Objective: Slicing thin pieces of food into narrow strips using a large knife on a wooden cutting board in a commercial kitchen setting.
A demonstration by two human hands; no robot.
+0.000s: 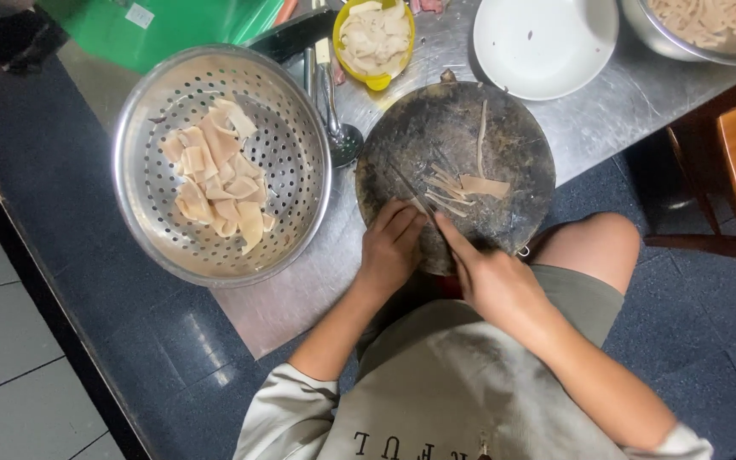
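Dark board [504,128] under both closed hands [389,247]

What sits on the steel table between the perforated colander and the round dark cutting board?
In the head view, a metal ladle lies between the colander and the cutting board, bowl toward the person, handle running up toward the yellow bowl. Otherwise bare steel table.

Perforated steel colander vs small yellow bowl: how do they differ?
The perforated steel colander is far larger than the small yellow bowl. The colander is bare metal full of holes; the yellow bowl is solid-walled. The colander holds wide flat pale pieces spread out with bare metal around them, while the yellow bowl is filled close to its rim. Both are round and hold pale food.
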